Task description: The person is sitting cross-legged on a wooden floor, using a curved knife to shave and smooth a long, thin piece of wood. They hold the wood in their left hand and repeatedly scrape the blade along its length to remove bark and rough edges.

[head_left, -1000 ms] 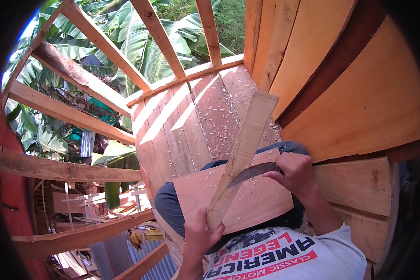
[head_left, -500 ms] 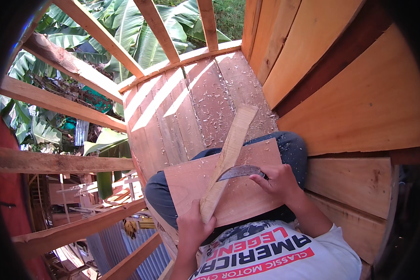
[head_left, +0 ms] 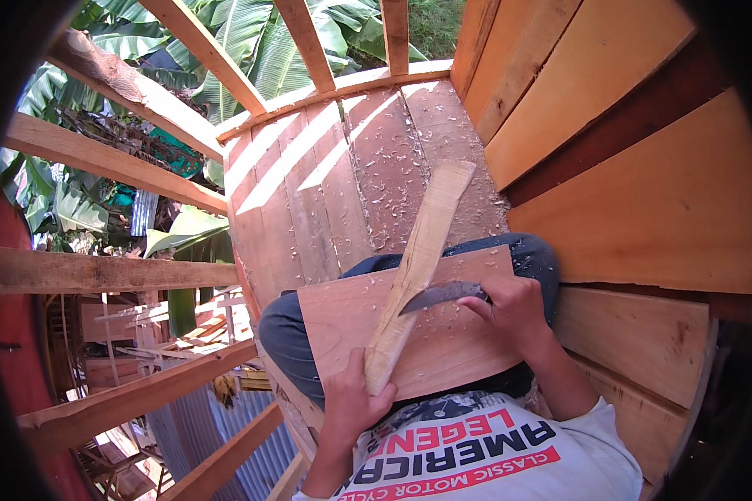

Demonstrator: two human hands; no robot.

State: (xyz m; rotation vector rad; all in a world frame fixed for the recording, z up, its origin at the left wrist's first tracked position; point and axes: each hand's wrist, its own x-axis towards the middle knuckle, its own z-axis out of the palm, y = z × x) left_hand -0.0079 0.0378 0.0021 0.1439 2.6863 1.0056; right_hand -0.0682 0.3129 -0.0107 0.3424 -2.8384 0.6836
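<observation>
A long, pale piece of wood slants across a flat board that lies on my lap. My left hand is closed around the wood's near end. In my right hand is a knife with a broad, curved dark blade; its handle is mostly hidden by my fingers. The blade's tip end meets the right edge of the wood, about midway along it. Small shavings lie on the board and on my trousers.
Shavings are strewn over the plank floor ahead. Upright wooden slats rail the left and far sides, with banana leaves beyond. A wall of wooden planks rises close on my right.
The wood has tilted a little more upright, its far end shifting up and right. The knife's blade has turned and its tip sits slightly farther right. Both hands keep their grip.
</observation>
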